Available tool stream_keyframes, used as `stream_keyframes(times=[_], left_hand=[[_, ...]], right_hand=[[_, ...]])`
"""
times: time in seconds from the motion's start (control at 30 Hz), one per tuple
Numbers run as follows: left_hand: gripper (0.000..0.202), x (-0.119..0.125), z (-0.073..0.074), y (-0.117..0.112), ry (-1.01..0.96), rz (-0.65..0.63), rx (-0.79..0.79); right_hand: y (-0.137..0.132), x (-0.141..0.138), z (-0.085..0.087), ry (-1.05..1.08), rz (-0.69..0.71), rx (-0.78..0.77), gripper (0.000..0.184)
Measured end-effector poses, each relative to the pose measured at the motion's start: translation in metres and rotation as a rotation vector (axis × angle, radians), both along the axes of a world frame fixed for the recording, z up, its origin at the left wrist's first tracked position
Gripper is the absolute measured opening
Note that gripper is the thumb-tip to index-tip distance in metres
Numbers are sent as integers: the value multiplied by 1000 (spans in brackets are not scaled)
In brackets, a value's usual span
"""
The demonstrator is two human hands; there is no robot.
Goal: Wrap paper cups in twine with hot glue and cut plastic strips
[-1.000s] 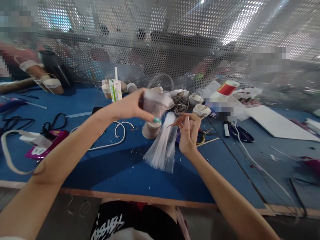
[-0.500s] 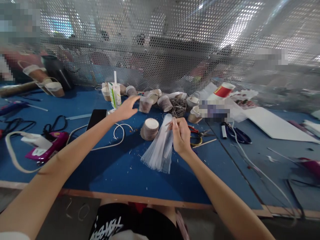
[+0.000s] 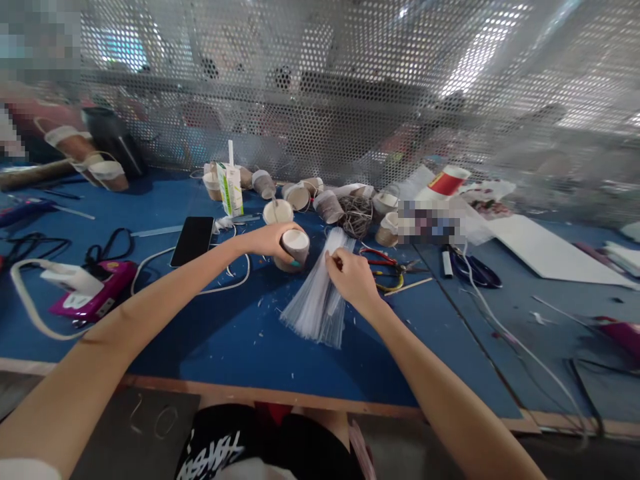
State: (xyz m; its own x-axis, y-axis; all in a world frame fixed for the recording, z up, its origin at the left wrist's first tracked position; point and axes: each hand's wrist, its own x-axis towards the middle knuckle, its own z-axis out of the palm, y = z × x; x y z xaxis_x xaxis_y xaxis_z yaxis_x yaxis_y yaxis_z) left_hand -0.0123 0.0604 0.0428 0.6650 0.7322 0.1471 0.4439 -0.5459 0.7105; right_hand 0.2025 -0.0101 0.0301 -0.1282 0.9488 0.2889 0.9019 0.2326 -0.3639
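1. The left hand (image 3: 270, 240) is wrapped around a small cup (image 3: 296, 245), with the fingers closed on its side wall and the open white mouth facing up. The cup sits low over the blue table (image 3: 225, 347), near its middle and just left of the strands.
2. The cup looks like thin paper, so it is probably light and easy to crush. A loose grip around the wall below the rim seems safest, since the rim is the stiffest part.
3. The right hand (image 3: 354, 280) has its fingers pinched together on a bundle of clear strands (image 3: 315, 303), gripping near the bundle's far end. The strands fan out from there toward the near edge, and the splayed tips rest on or just above the table.
4. The strands look fine, springy and slick. They likely weigh almost nothing, and single ones could slip out of a slack pinch. Holding them where they are gathered tight gives the most control, because the fanned end offers little to grip.
5. More cups (image 3: 300, 195) lie at the far side, beside a carton (image 3: 231, 188). A phone (image 3: 192, 240) lies left of the left hand, and pliers (image 3: 387, 265) lie just right of the right hand.
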Motion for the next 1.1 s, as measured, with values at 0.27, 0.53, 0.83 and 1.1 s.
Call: stream_keyframes(times=[0.27, 0.53, 0.83, 1.1], left_hand=[[75, -4, -23, 51, -176, 358, 206], [72, 17, -33, 84, -207, 458, 362], [61, 11, -19, 47, -157, 675, 327], [58, -13, 8, -11, 226, 532, 139]], right_hand=[[3, -1, -3, -71, -26, -18, 27], [-18, -11, 14, -244, -77, 99, 36], [-29, -22, 12, -513, 10, -301, 41], [-16, -15, 4, -301, -39, -157, 21]])
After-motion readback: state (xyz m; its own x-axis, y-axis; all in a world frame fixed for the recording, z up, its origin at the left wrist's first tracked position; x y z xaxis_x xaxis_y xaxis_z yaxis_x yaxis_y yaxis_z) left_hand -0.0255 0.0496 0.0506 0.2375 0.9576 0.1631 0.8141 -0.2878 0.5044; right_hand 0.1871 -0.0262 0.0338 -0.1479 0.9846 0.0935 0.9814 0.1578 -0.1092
